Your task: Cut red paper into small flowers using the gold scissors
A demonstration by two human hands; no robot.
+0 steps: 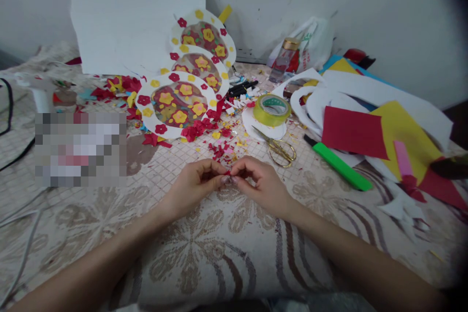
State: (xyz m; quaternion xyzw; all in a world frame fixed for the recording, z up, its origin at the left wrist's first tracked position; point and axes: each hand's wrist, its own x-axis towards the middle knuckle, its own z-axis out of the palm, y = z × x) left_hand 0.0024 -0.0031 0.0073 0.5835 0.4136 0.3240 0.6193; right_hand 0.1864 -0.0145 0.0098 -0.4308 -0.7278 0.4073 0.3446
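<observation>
Grip: the left hand (pixel 199 183) and the right hand (pixel 258 180) meet fingertip to fingertip, thumbs and forefingers pinching a small piece of red paper (pixel 227 173) between them. The piece is held just above the beige patterned tablecloth (pixel 190 253), near its front edge. Its shape is mostly hidden by the fingers; cannot tell whether it is folded or flat.

Done: three white oval paper frames with clear-looking centres stand overlapping at the back, front one (pixel 175 105), middle one (pixel 201 66), rear one (pixel 206 39). All bear red and yellow paper flowers on rim and centre; each looks largely complete, though the overlap hides part of the rear two.

Part done: a cluster of small red paper flowers (pixel 195 129) sits at the foot of the front frame. Whether these are fixed or loose, cannot tell. Judged as shaped pieces, with the one in the fingers probably mid-shaping.

Left: a flat red paper sheet (pixel 353 131) and a yellow paper sheet (pixel 411 141) at right offer uncut stock. Red and coloured paper scraps (pixel 221 152) lie beyond the hands, suggesting much cutting already done. The gold-handled scissors (pixel 280 150) lie untouched near the right hand. Final count of pieces: not determinable.
</observation>
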